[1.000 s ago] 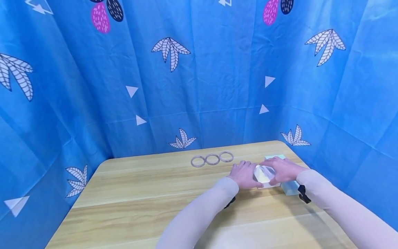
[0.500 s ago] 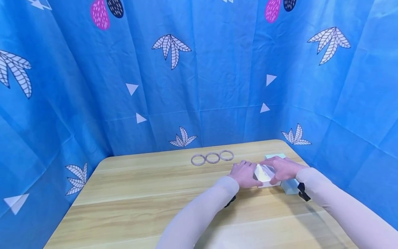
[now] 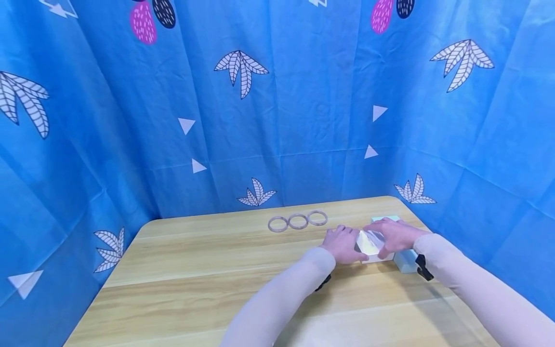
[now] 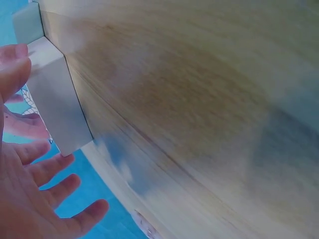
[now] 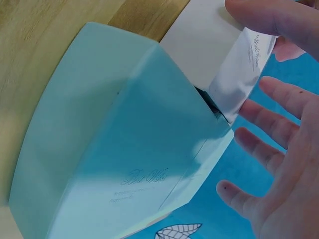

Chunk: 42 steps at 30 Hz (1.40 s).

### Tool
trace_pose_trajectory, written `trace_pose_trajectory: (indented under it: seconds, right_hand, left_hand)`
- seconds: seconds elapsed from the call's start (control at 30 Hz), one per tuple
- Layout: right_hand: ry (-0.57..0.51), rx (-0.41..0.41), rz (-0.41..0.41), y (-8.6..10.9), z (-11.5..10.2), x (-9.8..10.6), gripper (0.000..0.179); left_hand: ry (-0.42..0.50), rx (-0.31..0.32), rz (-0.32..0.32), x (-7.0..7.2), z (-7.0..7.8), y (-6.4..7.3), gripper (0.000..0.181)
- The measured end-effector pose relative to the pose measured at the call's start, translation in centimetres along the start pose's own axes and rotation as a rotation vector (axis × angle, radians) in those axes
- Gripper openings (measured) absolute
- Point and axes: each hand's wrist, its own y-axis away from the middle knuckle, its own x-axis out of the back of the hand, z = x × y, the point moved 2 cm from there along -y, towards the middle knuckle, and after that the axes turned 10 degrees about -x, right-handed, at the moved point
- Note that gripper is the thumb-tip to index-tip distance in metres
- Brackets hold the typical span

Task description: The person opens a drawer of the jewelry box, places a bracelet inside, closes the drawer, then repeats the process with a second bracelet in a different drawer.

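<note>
A white box (image 3: 370,245) with a shiny silvery top lies on the wooden table, between the two hands. From its left side the left hand (image 3: 342,246) grips it, thumb near the front edge; in the left wrist view several other fingers (image 4: 57,172) spread past the box's end. The right hand (image 3: 392,236) grips the opposite side, its thumb (image 5: 264,17) over the near edge in the right wrist view and a fingertip at the far edge. A pale teal box (image 5: 124,129) with script lettering sits against the white box, partly under the right hand.
Three thin purplish rings (image 3: 297,221) lie in a row toward the back of the wooden table (image 3: 195,270). Blue patterned curtains (image 3: 303,96) hang behind the table and along both sides.
The head view shifts very slightly. Both hands keep the same hold on the white box, and the boxes and rings stay put.
</note>
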Motion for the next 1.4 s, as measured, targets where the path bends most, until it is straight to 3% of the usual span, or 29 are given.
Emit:
trace_pose_trajectory:
  seconds: [0.43, 0.87, 1.27, 1.4]
  right_hand:
    - [0.007, 0.012, 0.012, -0.1, -0.1, -0.1, 0.090]
    - [0.036, 0.058, 0.048, 0.0, -2.1, 0.3, 0.088]
    - [0.013, 0.104, 0.069, -0.3, -4.5, 0.7, 0.089]
    - [0.016, 0.124, 0.076, -0.4, -5.4, 0.8, 0.089]
  left_hand:
    - [-0.014, -0.022, -0.001, 0.3, -0.1, 0.7, 0.080]
    - [-0.020, -0.017, 0.040, 0.6, -1.8, 2.0, 0.082]
    - [0.007, 0.004, 0.057, 1.9, -3.4, 4.7, 0.082]
    - [-0.023, -0.001, 0.066, 2.3, -4.0, 5.6, 0.082]
